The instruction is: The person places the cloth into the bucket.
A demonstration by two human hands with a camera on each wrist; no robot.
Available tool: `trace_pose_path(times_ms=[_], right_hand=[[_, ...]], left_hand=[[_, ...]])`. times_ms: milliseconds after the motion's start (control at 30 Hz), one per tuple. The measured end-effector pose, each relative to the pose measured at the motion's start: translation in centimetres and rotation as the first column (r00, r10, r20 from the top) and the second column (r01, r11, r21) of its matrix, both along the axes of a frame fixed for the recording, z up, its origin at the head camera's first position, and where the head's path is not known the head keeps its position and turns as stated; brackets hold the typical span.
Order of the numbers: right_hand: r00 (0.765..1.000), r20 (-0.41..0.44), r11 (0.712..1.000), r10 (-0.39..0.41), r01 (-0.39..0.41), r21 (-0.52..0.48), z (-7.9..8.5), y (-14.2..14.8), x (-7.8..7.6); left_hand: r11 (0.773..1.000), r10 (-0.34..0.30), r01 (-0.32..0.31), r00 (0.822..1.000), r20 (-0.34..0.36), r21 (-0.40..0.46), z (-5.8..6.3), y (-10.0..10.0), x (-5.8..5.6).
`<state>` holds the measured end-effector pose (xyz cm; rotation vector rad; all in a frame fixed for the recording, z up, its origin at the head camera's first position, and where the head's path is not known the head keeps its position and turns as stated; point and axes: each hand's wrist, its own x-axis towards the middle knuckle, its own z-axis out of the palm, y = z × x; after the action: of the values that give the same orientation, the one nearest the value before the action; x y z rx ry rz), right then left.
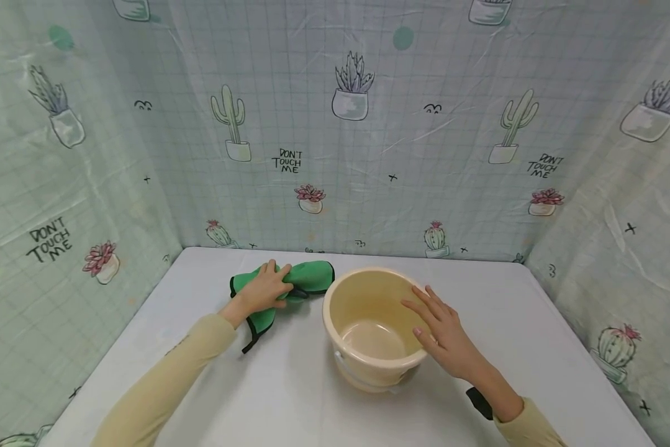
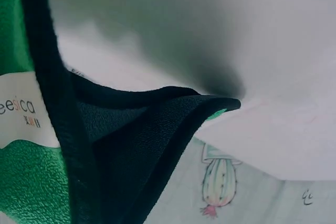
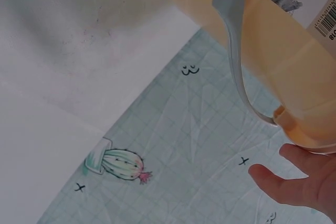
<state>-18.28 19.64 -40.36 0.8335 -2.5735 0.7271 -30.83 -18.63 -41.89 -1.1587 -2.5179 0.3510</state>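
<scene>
My left hand [image 1: 264,288] grips a bunched green towel [image 1: 312,276] with black edging at the far left of the table. One black-trimmed corner of it hangs toward me. In the left wrist view, the towel's dark underside and a white printed label [image 2: 23,109] show. To its right stands a cream plastic bucket [image 1: 362,298], its mouth facing up and toward me and nothing inside. My right hand [image 1: 443,338] is at the bucket's right rim with fingers spread, fingertips reaching over the opening. A pale handle [image 3: 234,51] hangs along the bucket's side.
The white table [image 1: 290,403] ends at a printed curtain [image 1: 390,149] with cactus drawings, which rises at the back and both sides. A black device [image 1: 480,402] sits at my right wrist. The bucket's outer wall carries a label with a barcode [image 3: 326,22].
</scene>
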Motion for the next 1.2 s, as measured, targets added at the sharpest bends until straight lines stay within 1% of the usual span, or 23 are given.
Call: trace_pose_path(times_ms=[200,467,600,700,800,900,1000,1067,1133,1200], right_hand=[[1.000,-0.007,1.000,0.006,-0.006,-0.006,-0.2,0.1,-0.1],[1.000,-0.010,1.000,0.004,-0.004,-0.025,-0.2,0.0,-0.1],[1.000,-0.004,0.999,-0.002,0.002,-0.036,-0.2,0.1,-0.1],[1.000,0.003,0.999,-0.015,0.015,-0.050,-0.3,0.1,-0.1],[0.999,0.005,0.997,-0.035,0.035,-0.072,-0.6,0.1,-0.1],[0.999,0.004,0.995,-0.044,0.044,-0.095,-0.8,0.1,-0.1],[0.998,0.020,0.992,-0.052,0.054,-0.117,-0.8,0.0,-0.1],[0.997,0.048,0.989,-0.056,0.062,-0.132,-0.8,0.0,-0.1],[0.995,0.081,0.986,-0.064,0.075,-0.146,-0.7,0.0,0.0],[0.992,0.112,0.983,-0.066,0.084,-0.163,-0.7,-0.1,0.1]], left_hand=[[0.999,-0.031,0.031,0.999,-0.031,-0.009,1.7,0.4,0.0],[0.995,-0.074,0.080,0.991,-0.108,0.053,5.0,1.4,0.6],[0.990,-0.110,0.121,0.985,-0.133,0.078,6.7,2.1,0.9],[0.984,-0.142,0.159,0.974,-0.177,0.086,8.3,2.9,1.3],[0.977,-0.166,0.191,0.959,-0.229,0.091,9.8,3.7,1.7],[0.969,-0.187,0.222,0.946,-0.265,0.110,11.1,4.5,2.2],[0.960,-0.213,0.257,0.928,-0.305,0.114,12.2,5.4,2.7],[0.953,-0.236,0.283,0.915,-0.327,0.105,12.9,6.0,3.1],[0.948,-0.263,0.308,0.902,-0.342,0.085,13.4,6.6,3.6],[0.945,-0.288,0.324,0.893,-0.346,0.052,13.9,7.1,4.1]])
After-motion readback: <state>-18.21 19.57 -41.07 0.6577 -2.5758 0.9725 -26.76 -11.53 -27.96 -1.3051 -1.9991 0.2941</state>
